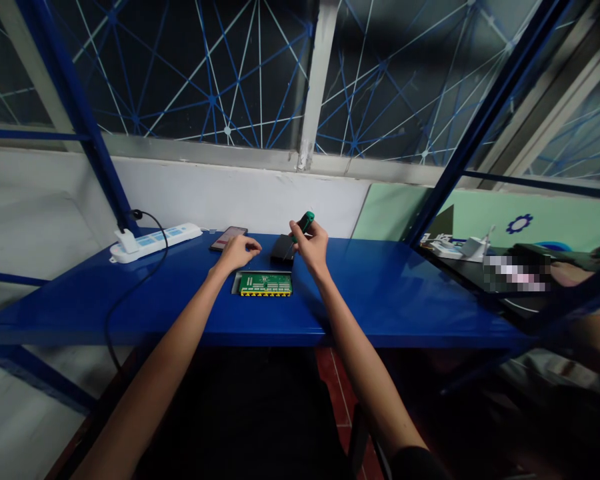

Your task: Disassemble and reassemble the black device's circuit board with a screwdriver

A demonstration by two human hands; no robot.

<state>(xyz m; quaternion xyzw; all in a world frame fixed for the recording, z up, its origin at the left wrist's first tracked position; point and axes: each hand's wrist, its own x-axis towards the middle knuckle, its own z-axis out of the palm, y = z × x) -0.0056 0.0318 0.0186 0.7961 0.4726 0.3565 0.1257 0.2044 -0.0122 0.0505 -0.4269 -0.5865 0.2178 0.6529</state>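
Circuit board [266, 284] on table [380, 293], phone [227, 235] behind, power strip [180, 236] farther left.

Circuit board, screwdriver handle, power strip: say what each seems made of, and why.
Circuit board: probably laminate, its flat green face bearing pale marks. Screwdriver handle: likely plastic, given its green end; finish unclear. Power strip: probably smooth plastic, white and moulded-looking.

A black sleeve [414, 463] ends near the elbow at the frame's lower right; both slim forearms [364, 360] are bare, as are the left hand [237, 252] and right hand [314, 248]; black clothing [245, 413] fills the bottom centre
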